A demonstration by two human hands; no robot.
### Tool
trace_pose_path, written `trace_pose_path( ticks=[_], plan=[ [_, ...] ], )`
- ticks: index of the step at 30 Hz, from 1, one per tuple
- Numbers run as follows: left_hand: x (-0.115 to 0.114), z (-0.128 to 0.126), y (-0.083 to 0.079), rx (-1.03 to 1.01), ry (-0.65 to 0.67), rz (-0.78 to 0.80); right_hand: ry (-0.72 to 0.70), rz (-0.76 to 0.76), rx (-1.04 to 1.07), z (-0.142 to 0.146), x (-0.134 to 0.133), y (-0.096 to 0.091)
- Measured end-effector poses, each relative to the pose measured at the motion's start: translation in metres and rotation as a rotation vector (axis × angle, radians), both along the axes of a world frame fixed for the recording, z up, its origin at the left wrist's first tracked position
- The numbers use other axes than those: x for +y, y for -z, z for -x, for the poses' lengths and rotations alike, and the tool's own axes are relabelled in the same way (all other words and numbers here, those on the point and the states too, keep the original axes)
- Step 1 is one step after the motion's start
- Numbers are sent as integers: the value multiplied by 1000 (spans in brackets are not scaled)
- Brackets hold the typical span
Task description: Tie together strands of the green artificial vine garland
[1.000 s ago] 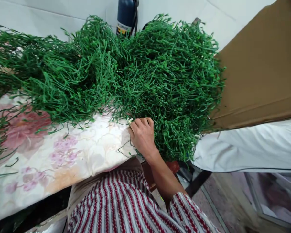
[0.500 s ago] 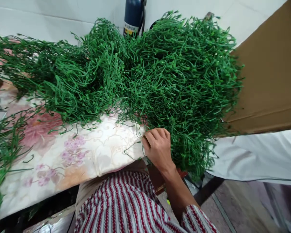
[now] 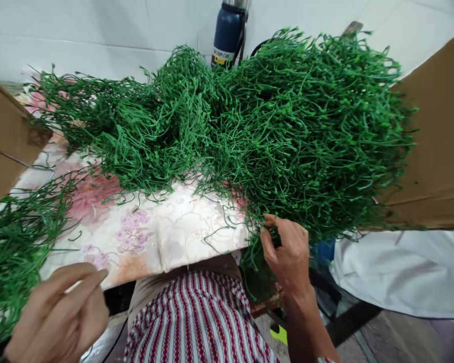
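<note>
A large tangled heap of thin green stems with small bud-like tips point(image 3: 306, 131) covers the back and right of the table. Whether they are real or plastic I cannot tell. My right hand point(image 3: 289, 247) is at the heap's front edge, fingers curled in a pinch on some stems; a few dangle below it past the table edge. At the lower left, my left hand point(image 3: 64, 312) is raised over the near table edge, thumb and fingers closed together. What it holds, if anything, is hidden. Beside it lies a second bunch of green stems point(image 3: 18, 257).
A flowered white cloth point(image 3: 189, 227) covers the table, with a few loose stems on it. A dark blue vacuum bottle point(image 3: 227, 35) stands behind the heap by the tiled wall. Cardboard point(image 3: 439, 136) rises at the right, and a cardboard box point(image 3: 7, 131) sits at left. White fabric point(image 3: 397, 272) lies right.
My left hand has come into view at the lower left. My right hand has moved from the cloth's corner rightward and down, its fingers turned toward the stems. The view has shifted slightly left.
</note>
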State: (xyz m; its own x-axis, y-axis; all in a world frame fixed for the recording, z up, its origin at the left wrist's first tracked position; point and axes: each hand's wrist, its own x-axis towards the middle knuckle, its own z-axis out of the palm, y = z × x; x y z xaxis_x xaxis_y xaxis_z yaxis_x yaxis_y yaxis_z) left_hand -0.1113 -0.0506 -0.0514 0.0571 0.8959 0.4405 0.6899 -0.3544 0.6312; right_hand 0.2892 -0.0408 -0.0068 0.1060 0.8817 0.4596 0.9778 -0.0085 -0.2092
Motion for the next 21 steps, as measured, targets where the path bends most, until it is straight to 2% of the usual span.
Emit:
trace_pose_path(
  ticks=[2,3,4,5,8,12,15,18,21],
  plan=[
    [20,-37,-27,120,57,-216,-19,-9,-35,-1,-1,-2],
    [30,-52,-39,157,10,-286,-46,-14,-47,-1,0,-4],
    [39,-63,-48,185,25,-389,-80,-20,-57,0,1,-7],
    [48,-72,-56,194,59,-397,-120,-35,-63,1,4,-11],
    [80,-83,-75,209,101,-218,-272,-103,-69,6,22,-26],
    [128,-90,-97,390,-37,-111,-534,-108,-97,28,60,-52],
    [156,-97,-107,447,-107,-51,-686,-54,-165,54,85,-63],
    [176,-101,-110,421,-176,-43,-750,38,-271,76,108,-65],
    [189,-104,-109,372,-218,-39,-732,65,-318,87,130,-69]
  ],
)
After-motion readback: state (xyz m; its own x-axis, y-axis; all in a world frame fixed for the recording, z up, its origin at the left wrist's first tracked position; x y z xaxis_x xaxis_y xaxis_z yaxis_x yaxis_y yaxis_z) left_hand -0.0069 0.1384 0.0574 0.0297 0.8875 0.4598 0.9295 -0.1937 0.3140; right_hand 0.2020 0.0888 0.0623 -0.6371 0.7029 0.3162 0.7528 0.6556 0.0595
